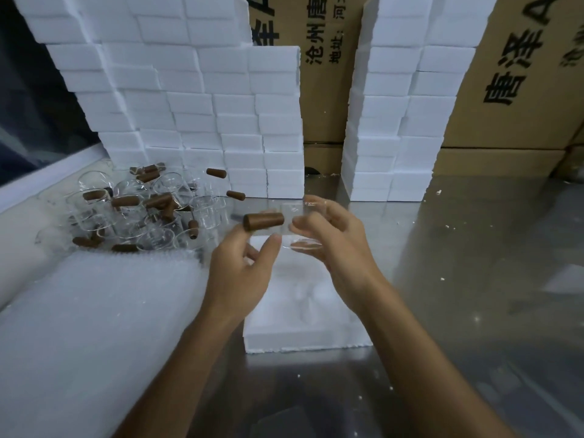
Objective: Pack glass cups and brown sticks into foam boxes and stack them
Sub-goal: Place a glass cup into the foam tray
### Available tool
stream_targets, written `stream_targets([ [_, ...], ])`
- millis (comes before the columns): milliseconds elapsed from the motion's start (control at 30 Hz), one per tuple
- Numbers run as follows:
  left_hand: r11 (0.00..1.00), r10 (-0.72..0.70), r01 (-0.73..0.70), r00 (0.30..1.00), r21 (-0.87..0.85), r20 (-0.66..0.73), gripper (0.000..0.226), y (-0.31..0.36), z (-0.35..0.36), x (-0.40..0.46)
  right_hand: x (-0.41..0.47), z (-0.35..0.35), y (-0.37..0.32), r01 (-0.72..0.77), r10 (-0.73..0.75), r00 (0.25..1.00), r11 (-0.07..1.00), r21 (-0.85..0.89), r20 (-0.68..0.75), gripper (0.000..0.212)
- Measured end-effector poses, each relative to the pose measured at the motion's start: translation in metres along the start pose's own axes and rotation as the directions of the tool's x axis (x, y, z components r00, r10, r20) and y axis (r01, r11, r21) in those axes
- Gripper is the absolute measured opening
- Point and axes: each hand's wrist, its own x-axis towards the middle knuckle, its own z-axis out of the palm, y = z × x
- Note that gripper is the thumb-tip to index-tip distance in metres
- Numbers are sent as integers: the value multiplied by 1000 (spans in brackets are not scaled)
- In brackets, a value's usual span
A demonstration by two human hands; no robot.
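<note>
Nearest us, an open foam box (303,324) lies on the steel table (474,279), right under both hands. Bubble wrap (94,311) covers the near left.

Above the box, our left hand (240,273) pinches a brown stick (264,221) by its left end, fingers curled round it. Our right hand (331,238) grips a glass cup (301,227), fingers wrapped on its far side. Hands close together, not touching.

Key relation: the stick's long axis runs roughly level, left to right, free end aimed at the cup and just beside or touching its wall; blur hides which. The cup seems tipped on its side; where its mouth faces we cannot tell. Likely next the stick goes into the cup, then both drop into the box below.

Further left, a loose pile of cups (136,216) with scattered sticks (126,201). Behind, stacked foam boxes (221,121), a second stack (395,121), cardboard cartons (505,74) at the back.
</note>
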Motion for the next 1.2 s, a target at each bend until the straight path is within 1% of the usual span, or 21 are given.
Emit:
stream_targets([
  [33, 996, -8, 13, 999, -91, 52, 26, 5, -1, 0, 1, 1, -1, 5, -5, 1000, 1000, 1, 26, 53],
  [100, 976, 39, -2, 985, -217, 171, 50, 10, -5, 1, 1, 3, 1, 13, -12, 998, 1000, -19, 63, 42],
  [167, 968, 53, 7, 971, -252, 234, 64, 12, -6, 2, -1, 8, 5, -7, 10, 996, 999, -41, 87, 35],
  [200, 975, 50, 2, 973, -223, 224, 66, 11, -6, 3, -2, 11, 8, -34, 40, 994, 998, -60, 101, 35],
  [267, 994, 71, -58, 986, -90, 153, 66, 8, -6, 3, -4, 16, 7, -118, 130, 979, 989, -84, 154, 36],
  [333, 980, 159, -171, 980, 102, 119, 74, 4, -12, 3, -5, 16, 3, -197, 216, 955, 974, -111, 205, 34],
  [400, 912, 258, -290, 955, 290, 145, 86, 4, -15, 2, -5, 12, 0, -277, 282, 926, 959, -58, 252, 34],
  [433, 872, 308, -343, 939, 351, 153, 90, 5, -15, 2, -6, 12, -1, -291, 291, 915, 956, -41, 279, 35],
  [500, 817, 377, -405, 914, 411, 151, 94, 9, -11, -1, -8, 11, -2, -222, 242, 911, 970, -95, 333, 34],
  [567, 839, 335, -367, 930, 402, 148, 101, 12, -8, -2, -11, 11, -2, -133, 184, 929, 976, -173, 322, 25],
  [600, 862, 294, -332, 943, 384, 155, 103, 11, -8, -1, -11, 9, -4, -91, 159, 939, 970, -225, 306, 27],
  [700, 949, 135, -184, 971, 255, 197, 101, 11, -11, -1, -11, 1, -9, 57, 90, 940, 910, -411, 330, 56],
  [733, 967, 101, -147, 971, 209, 215, 98, 11, -13, -1, -10, -2, -11, 79, 84, 939, 892, -445, 334, 66],
  [767, 975, 92, -135, 968, 176, 235, 96, 12, -14, -1, -9, -4, -13, 79, 88, 937, 890, -450, 338, 71],
  [800, 981, 87, -129, 961, 145, 262, 92, 12, -15, 0, -9, -8, -14, 72, 96, 931, 897, -437, 352, 71],
  [867, 995, 40, -68, 938, 68, 345, 90, 16, -19, 1, -9, -13, -20, 83, 90, 922, 903, -421, 376, 70],
  [933, 998, -28, 48, 902, -36, 431, 91, 20, -21, 1, -9, -19, -25, 88, 87, 918, 906, -414, 386, 72],
  [1000, 988, -70, 128, 877, -91, 476, 91, 22, -22, 1, -10, -24, -30, 75, 107, 908, 910, -408, 404, 72],
  [1067, 981, -119, 182, 845, -72, 522, 92, 24, -23, 0, -11, -27, -33, 99, 124, 895, 881, -463, 428, 72],
  [1133, 970, -179, 242, 788, -29, 589, 90, 25, -24, 1, -12, -30, -35, 131, 125, 888, 853, -505, 442, 68],
  [1200, 952, -206, 303, 735, -42, 646, 87, 26, -24, -1, -12, -33, -37, 146, 117, 886, 848, -510, 448, 67],
])
